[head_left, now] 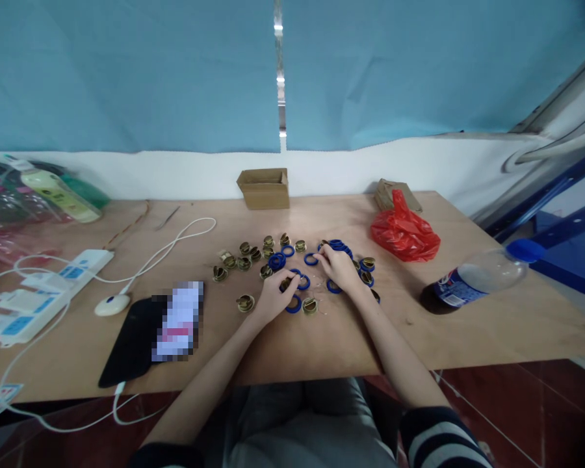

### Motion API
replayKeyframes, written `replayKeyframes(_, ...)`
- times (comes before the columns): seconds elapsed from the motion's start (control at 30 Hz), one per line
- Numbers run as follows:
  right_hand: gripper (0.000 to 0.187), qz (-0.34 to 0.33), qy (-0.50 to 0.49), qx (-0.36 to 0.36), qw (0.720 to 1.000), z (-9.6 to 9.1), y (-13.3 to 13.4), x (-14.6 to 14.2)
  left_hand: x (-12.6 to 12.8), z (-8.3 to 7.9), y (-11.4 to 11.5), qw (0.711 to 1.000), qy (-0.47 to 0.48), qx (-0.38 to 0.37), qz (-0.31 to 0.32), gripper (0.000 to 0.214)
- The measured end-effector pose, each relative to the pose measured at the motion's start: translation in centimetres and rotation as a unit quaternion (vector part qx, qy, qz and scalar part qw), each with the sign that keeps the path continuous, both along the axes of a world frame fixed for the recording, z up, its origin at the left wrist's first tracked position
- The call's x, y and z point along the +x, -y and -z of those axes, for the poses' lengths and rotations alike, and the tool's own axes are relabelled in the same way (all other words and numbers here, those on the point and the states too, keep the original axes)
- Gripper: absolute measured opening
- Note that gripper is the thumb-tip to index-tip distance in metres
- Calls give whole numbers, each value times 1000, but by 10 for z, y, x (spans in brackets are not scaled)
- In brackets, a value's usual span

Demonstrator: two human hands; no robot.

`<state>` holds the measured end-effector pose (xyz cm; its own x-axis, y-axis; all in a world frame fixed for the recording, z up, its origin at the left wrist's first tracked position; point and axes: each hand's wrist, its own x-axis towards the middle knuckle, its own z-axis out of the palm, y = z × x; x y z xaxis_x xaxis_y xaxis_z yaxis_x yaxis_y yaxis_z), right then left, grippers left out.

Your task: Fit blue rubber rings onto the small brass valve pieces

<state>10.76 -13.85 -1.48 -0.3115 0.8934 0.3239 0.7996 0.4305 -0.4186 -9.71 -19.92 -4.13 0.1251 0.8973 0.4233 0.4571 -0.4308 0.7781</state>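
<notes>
My left hand (273, 298) is closed at the middle of the wooden table, its fingertips around a brass-coloured round metal piece (286, 284). Close to its thumb lie loose blue rings (294, 304), and another brass piece (310, 306) rests just to the right. My right hand (341, 268) is closed too, thumb and fingertips pinching the edge of a blue ring (311, 259). Behind that hand is a heap of blue rings (340, 247). Several brass pieces with raised fins (244, 264) are spread to the left, and a few sit with blue rings (367, 264) at the right.
An open cardboard box (266, 190) stands by the wall. On the right are a red plastic bag (405, 235) and a lying cola bottle (472, 279). At left are a phone (178, 322), a black pad (131, 341), a power strip (53, 296) and white cables.
</notes>
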Motion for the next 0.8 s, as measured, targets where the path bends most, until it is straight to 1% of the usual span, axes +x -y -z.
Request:
replayKeyframes(0.13,24,-42,-18,7,999,1,0,-1,0,0,0,1000,-2,-1,-1,21)
replayKeyframes(0.2,27,-44,-15,8,999,2,0,-1,0,0,-1,1000,-4,-4,-1,21)
replayKeyframes(0.27,29,-49,-2,-6,999,4,-1,0,0,0,0,1000,-6,-6,0,22)
replayKeyframes(0.43,28,-68,44,-64,995,7,-2,1,0,1,0,1000,-10,-7,0,21)
replayKeyframes(0.6,26,-91,60,-71,992,7,-1,0,0,2,-1,1000,-7,-3,0,21)
replayKeyframes(0.7,26,-86,30,-69,993,6,0,-1,0,2,-1,1000,-6,-2,1,21)
replayKeyframes(0.8,31,-88,-64,-82,991,4,0,-2,0,2,-1,1000,1,-7,-2,21)
